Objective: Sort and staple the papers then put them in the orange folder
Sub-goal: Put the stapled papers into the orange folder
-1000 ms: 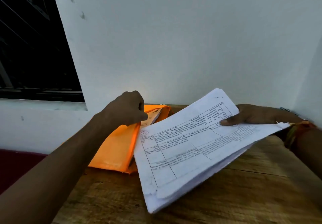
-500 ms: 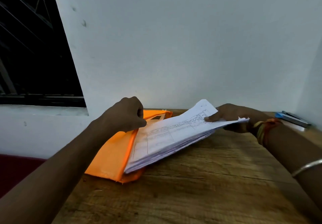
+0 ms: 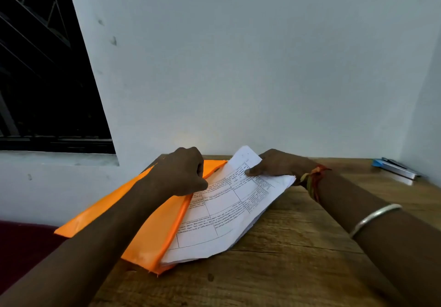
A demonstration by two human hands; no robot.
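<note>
An orange folder point(image 3: 152, 230) lies at the left end of the wooden table point(image 3: 298, 259), partly over its edge. My left hand point(image 3: 183, 173) grips the folder's upper flap at its opening edge and holds it lifted. A stack of white papers point(image 3: 222, 218) with printed tables sits partway inside the folder, its left side tucked under the flap. My right hand point(image 3: 279, 165) pinches the stack's far right corner, thumb on top.
A blue-and-silver stapler-like object point(image 3: 393, 167) lies at the table's far right, by the wall corner. A white wall rises right behind the table. A dark barred window point(image 3: 47, 80) is on the left, a dark red surface point(image 3: 21, 247) below it.
My right hand has lowered the stack from a raised tilt and slid it leftward into the folder. My left hand has kept hold of the flap.
</note>
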